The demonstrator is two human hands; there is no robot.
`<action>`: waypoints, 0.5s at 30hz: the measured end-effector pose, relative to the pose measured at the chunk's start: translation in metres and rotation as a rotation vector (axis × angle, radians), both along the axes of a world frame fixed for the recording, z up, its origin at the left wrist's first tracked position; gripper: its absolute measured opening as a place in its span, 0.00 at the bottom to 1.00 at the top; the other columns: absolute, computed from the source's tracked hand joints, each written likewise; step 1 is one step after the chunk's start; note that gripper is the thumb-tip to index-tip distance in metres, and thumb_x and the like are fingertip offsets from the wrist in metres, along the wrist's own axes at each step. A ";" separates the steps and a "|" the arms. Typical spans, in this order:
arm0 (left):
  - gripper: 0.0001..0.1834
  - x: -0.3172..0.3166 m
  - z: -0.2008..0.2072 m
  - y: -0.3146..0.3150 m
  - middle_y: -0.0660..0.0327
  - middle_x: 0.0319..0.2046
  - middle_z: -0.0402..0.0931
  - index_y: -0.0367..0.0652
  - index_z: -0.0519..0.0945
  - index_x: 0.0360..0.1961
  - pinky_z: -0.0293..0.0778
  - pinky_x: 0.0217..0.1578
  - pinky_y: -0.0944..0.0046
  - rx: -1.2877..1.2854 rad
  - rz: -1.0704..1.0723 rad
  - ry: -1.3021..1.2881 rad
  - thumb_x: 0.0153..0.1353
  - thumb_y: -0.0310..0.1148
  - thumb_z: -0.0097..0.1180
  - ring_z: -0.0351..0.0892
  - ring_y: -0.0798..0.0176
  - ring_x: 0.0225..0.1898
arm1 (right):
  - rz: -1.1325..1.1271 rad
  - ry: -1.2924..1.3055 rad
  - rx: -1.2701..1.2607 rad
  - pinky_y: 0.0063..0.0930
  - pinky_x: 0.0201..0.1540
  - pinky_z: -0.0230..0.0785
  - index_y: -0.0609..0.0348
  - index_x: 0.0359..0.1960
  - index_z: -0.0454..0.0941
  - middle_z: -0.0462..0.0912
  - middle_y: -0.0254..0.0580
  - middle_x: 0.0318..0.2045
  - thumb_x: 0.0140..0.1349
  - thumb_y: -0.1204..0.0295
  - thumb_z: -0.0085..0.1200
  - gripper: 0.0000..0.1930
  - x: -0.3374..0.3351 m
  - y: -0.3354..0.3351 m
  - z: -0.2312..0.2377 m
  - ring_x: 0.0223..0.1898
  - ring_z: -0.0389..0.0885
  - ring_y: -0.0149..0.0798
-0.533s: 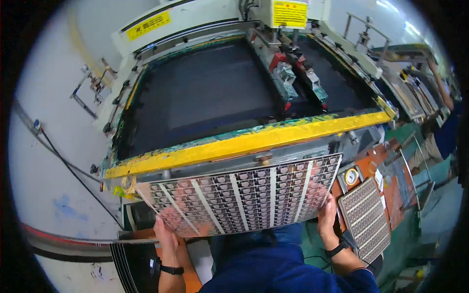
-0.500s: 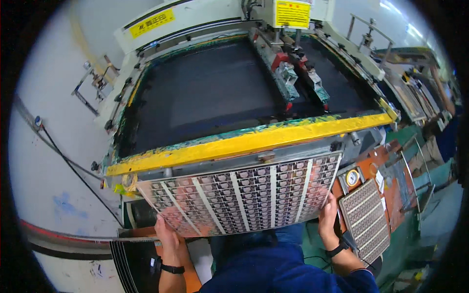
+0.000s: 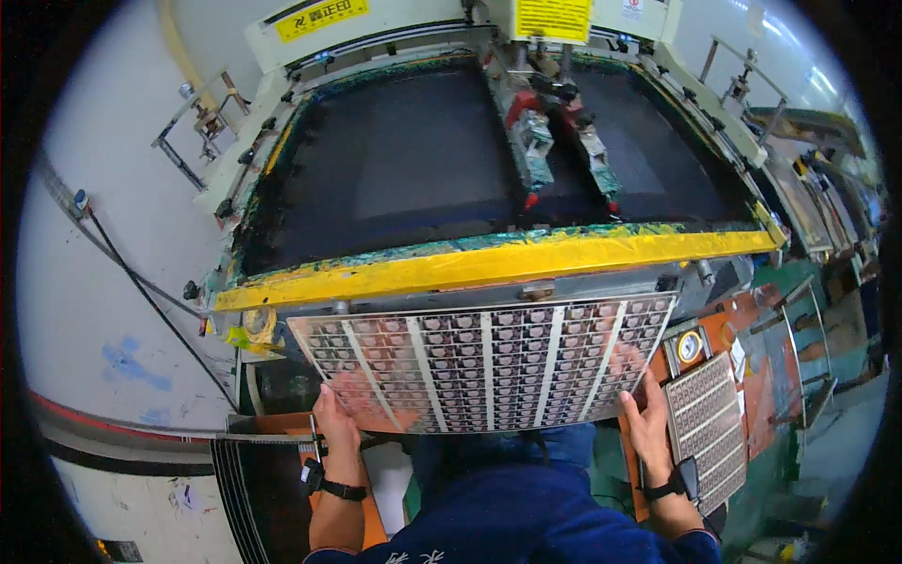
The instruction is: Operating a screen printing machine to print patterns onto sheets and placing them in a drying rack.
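Between two hands, one patterned panel

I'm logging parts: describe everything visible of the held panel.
The panel is a rectangular, glossy sheet with a dark repeating pattern, split into columns by pale strips, and reddish patches, perhaps reflections. It is held before the yellow bar, patterned face toward the camera, the left hand and right hand gripping near its lower corners.

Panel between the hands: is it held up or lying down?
Held up: the hands grip the panel near its lower corners.
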State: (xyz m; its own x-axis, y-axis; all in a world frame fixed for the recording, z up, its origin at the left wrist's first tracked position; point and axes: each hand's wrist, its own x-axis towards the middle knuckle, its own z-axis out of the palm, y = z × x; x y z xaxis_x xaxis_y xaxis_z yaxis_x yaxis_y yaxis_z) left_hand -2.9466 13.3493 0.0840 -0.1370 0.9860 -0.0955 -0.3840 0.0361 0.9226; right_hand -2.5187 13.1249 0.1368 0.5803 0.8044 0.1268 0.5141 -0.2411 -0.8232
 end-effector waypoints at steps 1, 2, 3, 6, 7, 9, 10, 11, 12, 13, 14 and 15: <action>0.21 -0.002 0.002 -0.002 0.57 0.38 0.79 0.34 0.77 0.44 0.76 0.40 0.61 -0.003 -0.013 0.000 0.71 0.45 0.43 0.80 0.62 0.38 | 0.004 0.052 0.021 0.31 0.53 0.68 0.66 0.64 0.62 0.73 0.51 0.52 0.62 0.73 0.54 0.28 0.000 0.000 0.000 0.52 0.74 0.41; 0.21 -0.004 0.004 -0.004 0.56 0.41 0.79 0.35 0.76 0.45 0.76 0.46 0.59 -0.005 -0.026 0.000 0.71 0.44 0.43 0.79 0.61 0.42 | 0.010 0.030 0.061 0.30 0.52 0.69 0.66 0.63 0.63 0.76 0.51 0.51 0.64 0.73 0.52 0.26 0.000 -0.001 -0.002 0.50 0.76 0.40; 0.21 -0.005 0.003 -0.005 0.56 0.41 0.79 0.35 0.76 0.45 0.76 0.46 0.59 -0.010 -0.034 0.000 0.71 0.44 0.43 0.79 0.61 0.42 | 0.002 0.030 0.056 0.30 0.52 0.69 0.66 0.63 0.63 0.76 0.51 0.51 0.64 0.73 0.52 0.26 -0.001 -0.001 0.001 0.50 0.76 0.40; 0.20 -0.009 -0.004 -0.006 0.57 0.41 0.78 0.36 0.75 0.45 0.75 0.45 0.60 0.036 -0.045 -0.039 0.71 0.44 0.43 0.78 0.61 0.42 | -0.074 0.210 0.061 0.30 0.52 0.69 0.69 0.59 0.68 0.80 0.51 0.46 0.66 0.73 0.49 0.21 0.001 -0.002 -0.002 0.45 0.79 0.39; 0.20 -0.010 -0.011 -0.006 0.57 0.41 0.78 0.36 0.75 0.45 0.75 0.45 0.60 0.036 -0.047 -0.037 0.71 0.44 0.43 0.78 0.61 0.42 | -0.077 0.212 0.061 0.30 0.52 0.69 0.69 0.59 0.68 0.80 0.51 0.46 0.66 0.73 0.49 0.21 0.003 -0.005 -0.004 0.45 0.79 0.39; 0.21 -0.007 -0.017 -0.003 0.57 0.34 0.79 0.33 0.76 0.44 0.77 0.36 0.61 0.017 0.061 -0.031 0.72 0.43 0.42 0.80 0.61 0.32 | -0.081 0.056 0.042 0.30 0.50 0.69 0.71 0.55 0.71 0.80 0.50 0.45 0.66 0.73 0.48 0.18 0.005 -0.006 -0.003 0.45 0.78 0.39; 0.21 -0.006 -0.015 -0.003 0.57 0.34 0.79 0.33 0.76 0.44 0.77 0.36 0.61 0.020 0.060 -0.029 0.72 0.43 0.42 0.80 0.61 0.32 | -0.059 -0.018 0.043 0.31 0.49 0.69 0.70 0.54 0.73 0.80 0.50 0.43 0.66 0.74 0.49 0.17 0.007 -0.006 0.000 0.45 0.78 0.40; 0.21 -0.004 -0.011 -0.005 0.56 0.36 0.79 0.33 0.76 0.44 0.77 0.38 0.61 0.019 0.047 -0.036 0.72 0.43 0.42 0.80 0.61 0.34 | -0.058 -0.016 0.047 0.31 0.49 0.69 0.70 0.54 0.73 0.80 0.50 0.43 0.66 0.74 0.49 0.17 0.009 -0.005 0.000 0.45 0.78 0.40; 0.22 -0.002 -0.006 -0.008 0.56 0.37 0.79 0.33 0.76 0.44 0.77 0.40 0.61 0.015 0.034 -0.042 0.72 0.43 0.41 0.80 0.61 0.36 | -0.037 -0.122 0.034 0.30 0.48 0.69 0.69 0.54 0.73 0.79 0.50 0.42 0.66 0.74 0.49 0.17 0.011 -0.005 0.000 0.44 0.78 0.41; 0.22 -0.002 -0.005 -0.008 0.56 0.37 0.79 0.33 0.76 0.44 0.77 0.40 0.61 0.016 0.035 -0.039 0.72 0.43 0.41 0.80 0.61 0.36 | -0.015 -0.228 0.021 0.30 0.48 0.69 0.69 0.55 0.72 0.79 0.50 0.41 0.65 0.75 0.49 0.17 0.012 -0.005 0.000 0.44 0.77 0.41; 0.22 -0.001 -0.004 -0.009 0.55 0.38 0.80 0.32 0.76 0.44 0.77 0.40 0.61 0.023 0.001 -0.024 0.72 0.43 0.41 0.80 0.60 0.37 | -0.013 -0.225 0.022 0.30 0.48 0.69 0.69 0.55 0.72 0.79 0.50 0.41 0.65 0.75 0.49 0.17 0.011 -0.007 0.001 0.44 0.77 0.41; 0.22 -0.002 -0.003 -0.009 0.55 0.39 0.80 0.32 0.76 0.45 0.77 0.41 0.61 0.033 -0.029 -0.010 0.72 0.44 0.41 0.81 0.60 0.37 | -0.028 -0.167 -0.007 0.30 0.48 0.69 0.68 0.55 0.73 0.78 0.50 0.41 0.65 0.75 0.50 0.17 0.010 -0.007 0.002 0.44 0.77 0.42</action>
